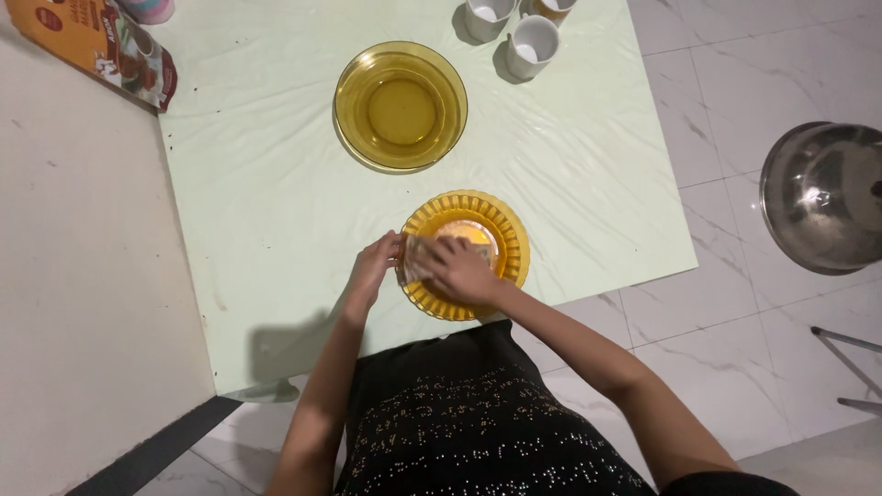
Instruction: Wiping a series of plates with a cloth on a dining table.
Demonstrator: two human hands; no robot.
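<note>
A ribbed yellow plate sits near the front edge of a pale green table. My right hand lies over the plate, pressing a small light cloth or pad onto it. My left hand touches the plate's left rim and the cloth's edge. What is under the right palm is hidden.
A clear amber glass bowl stands further back. White cups stand at the far edge. An orange box lies at the top left. A steel basin rests on the tiled floor to the right. A wall borders the table's left side.
</note>
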